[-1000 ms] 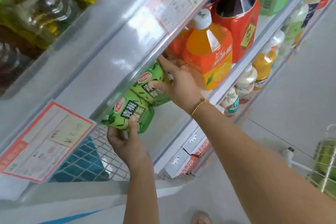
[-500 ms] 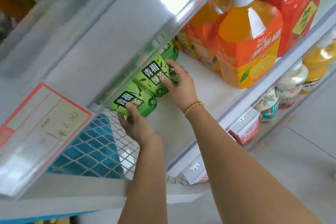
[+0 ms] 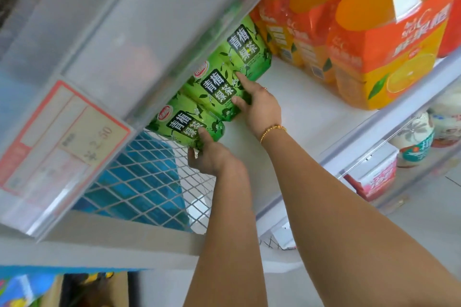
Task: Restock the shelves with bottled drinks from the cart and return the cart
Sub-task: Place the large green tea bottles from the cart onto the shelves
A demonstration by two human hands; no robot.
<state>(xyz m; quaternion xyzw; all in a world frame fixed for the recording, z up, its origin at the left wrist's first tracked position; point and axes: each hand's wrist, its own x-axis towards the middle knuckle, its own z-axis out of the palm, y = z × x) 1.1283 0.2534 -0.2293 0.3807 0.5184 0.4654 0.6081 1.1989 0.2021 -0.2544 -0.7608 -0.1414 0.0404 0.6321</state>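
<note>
Lining up green tea along the shelf's [image 3: 299,97] left edge, the left grip [image 3: 209,156] curls round the front bottle [image 3: 187,127], the right grip [image 3: 260,104] presses straight-fingered against the middle bottle [image 3: 215,93]; next, probably seating both upright and releasing.

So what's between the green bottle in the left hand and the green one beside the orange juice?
A third green-labelled plastic tea bottle, touched by the right hand in the head view, lined up with the left hand's green bottle.
</note>
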